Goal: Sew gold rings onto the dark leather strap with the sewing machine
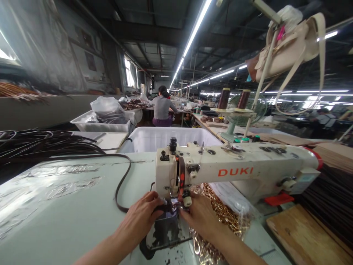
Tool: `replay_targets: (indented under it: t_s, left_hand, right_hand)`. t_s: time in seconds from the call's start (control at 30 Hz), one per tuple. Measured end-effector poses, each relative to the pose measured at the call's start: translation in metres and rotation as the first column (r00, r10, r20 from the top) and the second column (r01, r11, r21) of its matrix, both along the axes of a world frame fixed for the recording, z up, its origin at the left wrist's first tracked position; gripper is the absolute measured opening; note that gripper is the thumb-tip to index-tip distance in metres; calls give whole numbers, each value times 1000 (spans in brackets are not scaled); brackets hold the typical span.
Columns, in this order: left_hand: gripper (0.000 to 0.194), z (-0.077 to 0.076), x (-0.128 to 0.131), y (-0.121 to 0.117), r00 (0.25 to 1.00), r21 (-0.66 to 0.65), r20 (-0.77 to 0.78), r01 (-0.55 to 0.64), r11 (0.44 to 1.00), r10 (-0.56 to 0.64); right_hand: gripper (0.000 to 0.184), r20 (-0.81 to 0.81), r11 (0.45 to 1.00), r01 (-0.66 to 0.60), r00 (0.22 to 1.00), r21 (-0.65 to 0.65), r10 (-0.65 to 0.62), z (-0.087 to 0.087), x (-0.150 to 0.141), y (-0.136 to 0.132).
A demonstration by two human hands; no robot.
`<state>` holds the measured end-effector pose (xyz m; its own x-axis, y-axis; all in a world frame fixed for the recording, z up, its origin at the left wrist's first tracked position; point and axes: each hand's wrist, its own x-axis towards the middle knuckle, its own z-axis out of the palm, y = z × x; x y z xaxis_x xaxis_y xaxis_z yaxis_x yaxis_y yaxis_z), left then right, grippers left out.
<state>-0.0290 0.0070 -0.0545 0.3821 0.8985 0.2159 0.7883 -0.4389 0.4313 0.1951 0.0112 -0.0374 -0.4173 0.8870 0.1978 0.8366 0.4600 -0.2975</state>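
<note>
My left hand (pixel 145 210) is closed on a dark brown strap (pixel 120 187), its fingertips beside the presser foot of a white sewing machine (pixel 204 169). The strap curves back from this hand across the table to the left. On the other side of the needle area, my right hand (pixel 200 212) has its fingers bent and drawn together close to the foot. What its fingertips grip is partly hidden; something small and shiny shows there. A lit spot marks the needle area above the worn metal bed plate (pixel 167 232).
Gold chains with clasps (pixel 223 213) lie in clear plastic under the machine arm. A wooden board (pixel 306 230) is at right. Dark straps (pixel 55 143) pile up at left. Behind stands a white bin (pixel 171 136); farther off, a person (pixel 162 108) sits facing away.
</note>
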Motion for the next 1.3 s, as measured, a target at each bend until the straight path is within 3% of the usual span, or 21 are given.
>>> replay_targets:
  t_s: [0.1, 0.27, 0.47, 0.67, 0.83, 1.3]
  left_hand:
    - [16, -4, 6, 4, 995, -94, 55, -72, 993, 77]
    - [15, -12, 10, 11, 990, -141, 73, -111, 984, 122]
    - [14, -11, 12, 10, 989, -127, 82, -115, 985, 126]
    - [13, -15, 12, 12, 990, -65, 98, -94, 994, 100]
    - [10, -18, 12, 13, 992, -38, 90, -90, 995, 93]
    - [14, -15, 10, 14, 995, -51, 67, -66, 997, 69]
  right_hand:
    - [10, -68, 1000, 23, 997, -19, -24, -3, -2, 6]
    - [9, -108, 998, 57, 992, -11, -57, -12, -1, 11]
    - [10, -102, 999, 2, 995, 43, 3, -19, 1, 11]
    - [25, -113, 995, -28, 993, 94, 38, -20, 1, 11]
    - [17, -110, 995, -21, 993, 94, 31, -20, 1, 10]
    - [19, -62, 988, -131, 989, 84, 136, -14, 4, 11]
